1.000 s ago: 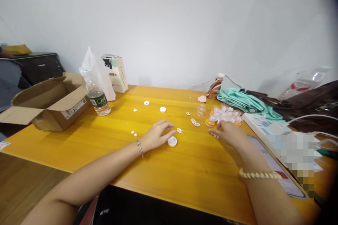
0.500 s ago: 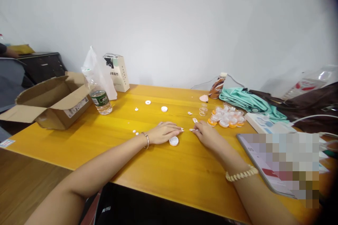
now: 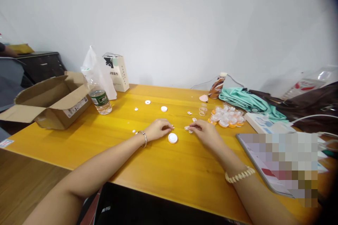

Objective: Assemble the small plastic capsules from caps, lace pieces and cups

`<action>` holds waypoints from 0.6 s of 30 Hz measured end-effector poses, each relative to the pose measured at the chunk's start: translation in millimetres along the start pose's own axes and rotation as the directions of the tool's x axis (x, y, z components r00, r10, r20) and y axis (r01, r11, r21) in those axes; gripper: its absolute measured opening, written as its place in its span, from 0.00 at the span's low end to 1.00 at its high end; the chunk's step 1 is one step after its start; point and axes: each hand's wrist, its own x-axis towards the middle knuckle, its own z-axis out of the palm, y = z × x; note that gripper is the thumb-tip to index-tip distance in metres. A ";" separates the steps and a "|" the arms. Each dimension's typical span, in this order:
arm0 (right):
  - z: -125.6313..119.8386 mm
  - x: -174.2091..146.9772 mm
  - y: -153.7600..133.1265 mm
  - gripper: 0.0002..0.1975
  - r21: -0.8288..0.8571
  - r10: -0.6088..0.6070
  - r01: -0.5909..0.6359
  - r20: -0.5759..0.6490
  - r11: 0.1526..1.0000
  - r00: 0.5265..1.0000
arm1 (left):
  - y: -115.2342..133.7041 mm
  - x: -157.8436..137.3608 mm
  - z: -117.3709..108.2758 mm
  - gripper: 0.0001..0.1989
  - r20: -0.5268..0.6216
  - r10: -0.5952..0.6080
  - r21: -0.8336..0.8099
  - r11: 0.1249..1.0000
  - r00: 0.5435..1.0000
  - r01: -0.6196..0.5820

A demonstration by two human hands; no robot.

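Since 0.5 s ago both hands have pulled in a bit: left hand (image 3: pixel 156 130) has curled up off the tabletop (image 3: pixel 163 168) w/ fingers bunched, and right hand (image 3: pixel 204 130) has slid slightly left, fingertips now pinched on a small white piece (image 3: pixel 187 128). The cap (image 3: pixel 172 138), partly under the left hand before, now lies clear, between the two hands & nearer the left.

Around: a water bottle (image 3: pixel 98 93) and a plastic bag (image 3: pixel 99 72) stand far left, a paper bag (image 3: pixel 117 72) behind them, an open carton (image 3: pixel 50 103) at the left edge. Mid-tabletop, beyond the hands, lie two white discs (image 3: pixel 148 102) (image 3: pixel 164 109) and a few tiny white bits (image 3: pixel 136 109). Right of the hands, a pile of clear/orange cups (image 3: pixel 227 116); behind it a brown bottle (image 3: pixel 217 87) and teal cloth (image 3: pixel 244 101). A blurred-out sheet (image 3: pixel 280 161) lies at near right. Nothing sits between the hands & the cap.

The cap is round, white, w/ a raised rim, lying flat. The white piece is thin, irregular, poking out left from the right fingertips, just above the tabletop.

Left fingers are closed tight, thumb to fingertips; a speck of white shows at the tips (image 3: pixel 172 126) but can't tell if it's held or just lying there. Right fingers are closed on the white piece. The piece's shape is too small to read. The far right of the view is dark & warped.
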 end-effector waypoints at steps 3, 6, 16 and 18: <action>2.6 -0.6 2.8 0.07 0.006 -0.002 0.002 0.030 1.000 1.000 | 1.1 -0.5 -0.1 0.06 -0.010 0.014 0.030 0.999 1.000 -0.014; 3.0 -0.1 6.8 0.08 0.005 -0.021 0.021 0.041 1.000 0.999 | 0.0 -0.8 0.4 0.06 -0.028 0.013 0.053 0.999 1.000 -0.012; 1.3 0.6 4.7 0.12 0.001 -0.126 0.126 -0.045 0.992 0.991 | -0.3 -2.7 -0.5 0.05 -0.065 0.007 0.103 0.995 0.998 0.000; 1.1 1.0 2.3 0.10 0.051 -0.081 0.086 -0.098 0.995 0.992 | 1.4 -2.8 -1.5 0.06 -0.067 -0.003 0.112 0.994 0.998 0.010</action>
